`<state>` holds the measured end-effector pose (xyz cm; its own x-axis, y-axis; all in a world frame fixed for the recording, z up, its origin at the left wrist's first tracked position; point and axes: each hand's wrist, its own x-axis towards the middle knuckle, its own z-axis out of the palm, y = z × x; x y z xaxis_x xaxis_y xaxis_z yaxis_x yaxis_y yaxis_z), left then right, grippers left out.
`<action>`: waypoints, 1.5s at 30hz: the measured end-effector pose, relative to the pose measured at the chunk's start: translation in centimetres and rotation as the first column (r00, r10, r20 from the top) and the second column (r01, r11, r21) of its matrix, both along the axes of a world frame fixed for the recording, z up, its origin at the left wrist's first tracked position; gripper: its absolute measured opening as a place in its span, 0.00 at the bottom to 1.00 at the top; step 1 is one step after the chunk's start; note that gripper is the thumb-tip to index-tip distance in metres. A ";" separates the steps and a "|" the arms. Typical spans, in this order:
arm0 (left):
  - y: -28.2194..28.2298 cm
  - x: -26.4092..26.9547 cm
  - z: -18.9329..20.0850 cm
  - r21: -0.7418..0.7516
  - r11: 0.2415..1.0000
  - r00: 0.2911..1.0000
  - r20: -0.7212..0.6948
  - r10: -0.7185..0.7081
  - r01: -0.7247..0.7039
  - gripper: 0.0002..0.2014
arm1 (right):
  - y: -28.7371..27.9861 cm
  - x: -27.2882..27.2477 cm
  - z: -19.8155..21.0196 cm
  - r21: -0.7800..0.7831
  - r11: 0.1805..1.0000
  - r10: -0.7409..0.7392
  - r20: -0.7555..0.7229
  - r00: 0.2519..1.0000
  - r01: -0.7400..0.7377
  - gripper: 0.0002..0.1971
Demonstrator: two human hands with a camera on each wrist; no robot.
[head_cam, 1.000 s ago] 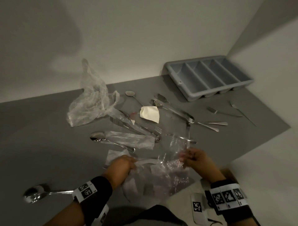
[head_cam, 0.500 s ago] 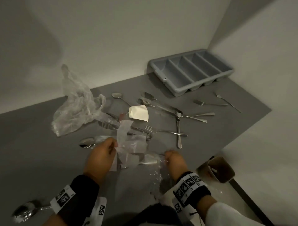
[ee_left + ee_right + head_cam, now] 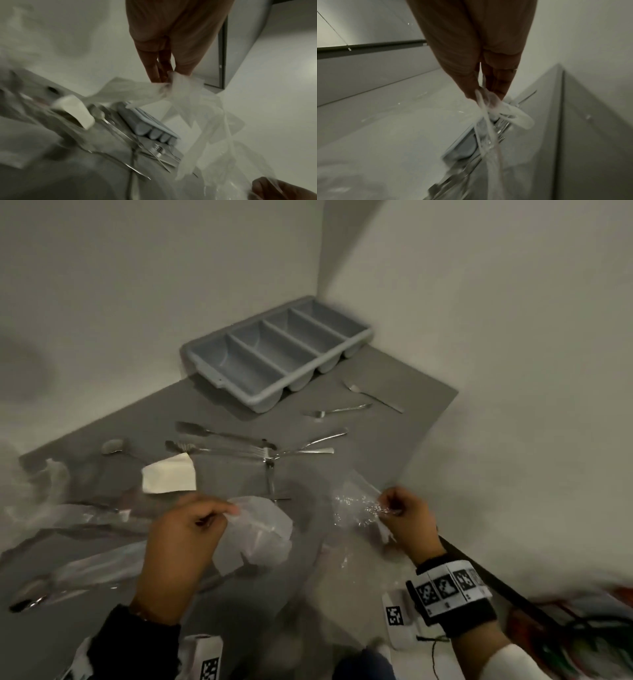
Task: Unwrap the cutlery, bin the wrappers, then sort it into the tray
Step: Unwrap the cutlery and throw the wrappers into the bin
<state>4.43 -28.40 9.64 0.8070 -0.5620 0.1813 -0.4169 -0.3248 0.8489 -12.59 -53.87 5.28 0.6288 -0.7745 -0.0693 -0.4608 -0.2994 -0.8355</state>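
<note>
Above the near edge of the grey table [image 3: 404, 405] my left hand [image 3: 191, 529] pinches a bunch of translucent wrappers [image 3: 260, 535], which trail down from its fingertips [image 3: 164, 78]. My right hand [image 3: 400, 515] pinches a crinkled clear wrapper [image 3: 356, 508] that hangs below its fingers [image 3: 486, 94]. The two hands are held apart, both lifted off the table. A grey four-compartment cutlery tray [image 3: 219, 374] stands empty at the back by the wall corner. Unwrapped forks, knives and spoons [image 3: 246, 450] lie scattered in the middle of the table.
A folded white napkin [image 3: 169, 477] lies left of centre. Wrapped cutlery [image 3: 85, 573] and a crumpled plastic bag [image 3: 41, 484] lie blurred at the left. Two small forks [image 3: 370, 398] lie in front of the tray. White walls close off the back and right.
Both hands have lifted off the table with wrappers and moved apart. The view has swung right, so the bin beside the table is out of sight.
</note>
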 end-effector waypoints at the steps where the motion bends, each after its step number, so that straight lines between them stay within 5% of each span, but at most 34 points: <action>1: -1.2 -0.6 -0.1 0.004 1.000 1.000 -0.015 -0.016 0.016 0.24 | -1.1 -1.0 0.0 0.005 0.999 -0.051 0.010 0.999 0.050 0.13; 7: -17.7 -7.8 -5.1 0.025 0.968 0.954 -0.179 -0.241 0.249 0.29 | -13.3 -12.2 -3.5 0.010 0.935 -0.353 0.010 0.935 0.353 0.24; 11: -27.9 -12.3 -8.2 0.134 0.904 0.907 -0.185 -0.378 0.405 0.16 | -19.9 -18.1 -6.3 0.040 0.860 -0.508 -0.023 0.861 0.509 0.22; 14: -34.1 -14.6 -10.7 0.236 0.855 0.886 -0.158 -0.435 0.462 0.17 | -23.5 -21.3 -8.3 0.029 0.805 -0.591 -0.047 0.805 0.593 0.16; 20: -44.0 -16.7 -16.9 0.426 0.712 0.828 -0.242 -0.505 0.559 0.12 | -28.8 -23.7 -13.1 0.035 0.709 -0.702 -0.065 0.709 0.705 0.13; 26: -53.5 -15.3 -29.2 0.565 0.601 0.821 -0.314 -0.477 0.565 0.13 | -33.1 -23.4 -23.3 0.075 0.597 -0.791 -0.110 0.602 0.798 0.15; 28: -56.8 -15.0 -33.6 0.574 0.617 0.839 -0.300 -0.453 0.538 0.13 | -34.6 -23.0 -27.9 0.084 0.577 -0.805 -0.105 0.583 0.812 0.18; 32: -62.2 -15.5 -41.6 0.419 0.770 0.871 -0.322 -0.370 0.482 0.10 | -36.7 -22.5 -36.4 0.127 0.529 -0.833 -0.108 0.542 0.839 0.23; 37: -66.2 -15.8 -52.3 0.198 0.871 0.787 -0.549 -0.280 0.449 0.10 | -37.7 -22.2 -44.6 0.132 0.449 -0.885 -0.073 0.460 0.884 0.15; 40: -66.1 -16.7 -58.8 0.381 0.712 0.726 -0.637 -0.260 0.590 0.05 | -37.8 -22.3 -48.5 0.148 0.433 -0.893 -0.062 0.446 0.889 0.20; 43: -64.1 -16.9 -64.8 0.546 0.380 0.665 -0.640 -0.386 0.746 0.13 | -38.0 -21.8 -51.0 0.187 0.440 -0.882 -0.093 0.462 0.878 0.22; 45: -63.2 -17.3 -65.7 0.550 0.230 0.580 -0.629 -0.517 0.803 0.16 | -38.1 -21.1 -52.1 0.197 0.470 -0.862 -0.105 0.495 0.860 0.23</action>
